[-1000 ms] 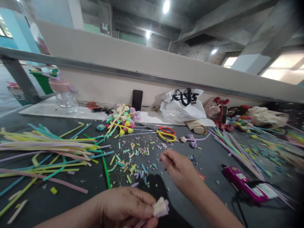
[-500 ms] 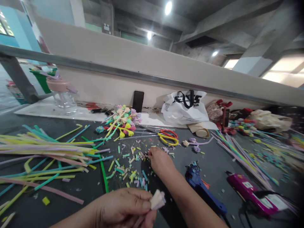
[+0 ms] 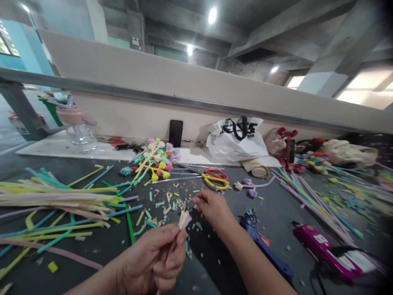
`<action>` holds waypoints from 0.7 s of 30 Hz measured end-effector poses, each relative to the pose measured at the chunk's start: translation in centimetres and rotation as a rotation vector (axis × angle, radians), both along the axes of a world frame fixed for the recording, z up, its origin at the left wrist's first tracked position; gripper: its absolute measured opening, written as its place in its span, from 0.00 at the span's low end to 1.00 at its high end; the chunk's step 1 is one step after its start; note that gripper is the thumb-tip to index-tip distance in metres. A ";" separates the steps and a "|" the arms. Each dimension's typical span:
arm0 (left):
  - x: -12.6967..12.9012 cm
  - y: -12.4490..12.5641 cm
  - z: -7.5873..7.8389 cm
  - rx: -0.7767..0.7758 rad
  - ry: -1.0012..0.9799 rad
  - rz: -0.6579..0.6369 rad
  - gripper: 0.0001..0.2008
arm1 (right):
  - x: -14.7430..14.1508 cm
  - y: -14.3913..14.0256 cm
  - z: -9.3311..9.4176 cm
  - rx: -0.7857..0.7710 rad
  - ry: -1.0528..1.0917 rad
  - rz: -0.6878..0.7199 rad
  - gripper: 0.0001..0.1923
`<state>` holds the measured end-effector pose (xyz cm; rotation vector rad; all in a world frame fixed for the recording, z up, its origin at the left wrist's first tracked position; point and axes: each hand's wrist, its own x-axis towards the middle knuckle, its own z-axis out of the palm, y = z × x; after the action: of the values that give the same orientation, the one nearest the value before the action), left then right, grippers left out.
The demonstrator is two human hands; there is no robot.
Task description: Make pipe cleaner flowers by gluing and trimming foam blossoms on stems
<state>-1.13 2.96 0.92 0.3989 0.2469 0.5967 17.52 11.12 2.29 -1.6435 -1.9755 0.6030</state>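
My left hand (image 3: 155, 258) pinches a small bunch of pale pink and cream foam pieces (image 3: 184, 219), held upright above the dark table. My right hand (image 3: 211, 207) hovers just beyond it, fingers curled and pinched together near the scattered coloured foam bits (image 3: 167, 200); whether it holds a bit I cannot tell. A blue glue gun (image 3: 260, 246) lies right of my right forearm. Red and yellow scissors (image 3: 216, 178) lie past my right hand.
Long coloured foam strips (image 3: 61, 200) are piled at the left. A bunch of finished foam flowers (image 3: 156, 157) lies at the back, with a white plastic bag (image 3: 236, 139), a phone (image 3: 176, 133) and a clear jar (image 3: 78, 129). A magenta glue gun (image 3: 325, 248) and more strips (image 3: 307, 194) lie right.
My left hand has risen and tilted the foam bunch upright. My right hand reached forward to the scattered bits, then drew back a little toward the bunch.
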 end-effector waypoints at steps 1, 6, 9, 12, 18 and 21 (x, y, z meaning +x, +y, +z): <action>0.0 0.0 0.0 0.001 0.000 0.004 0.14 | 0.0 0.0 0.2 -0.005 0.025 -0.015 0.09; -0.1 0.1 0.3 0.000 -0.006 0.025 0.12 | -0.1 -0.4 1.4 -0.149 0.205 -0.005 0.05; -0.3 0.2 0.3 0.004 -0.005 0.031 0.13 | -0.2 -1.0 2.6 -0.289 0.424 0.083 0.05; -0.4 0.3 0.3 0.009 -0.001 0.046 0.14 | -0.2 -1.7 3.8 -0.424 0.715 0.164 0.12; -0.3 0.5 0.6 0.023 0.030 0.055 0.14 | -0.2 -2.7 4.9 -0.330 0.640 0.182 0.06; -0.3 0.5 0.5 0.025 0.059 0.067 0.14 | -0.4 -3.3 5.5 -0.146 0.504 0.275 0.04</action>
<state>-1.39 3.45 1.38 0.4341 0.3108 0.6546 17.16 7.85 7.82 -1.1469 -1.8117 1.1620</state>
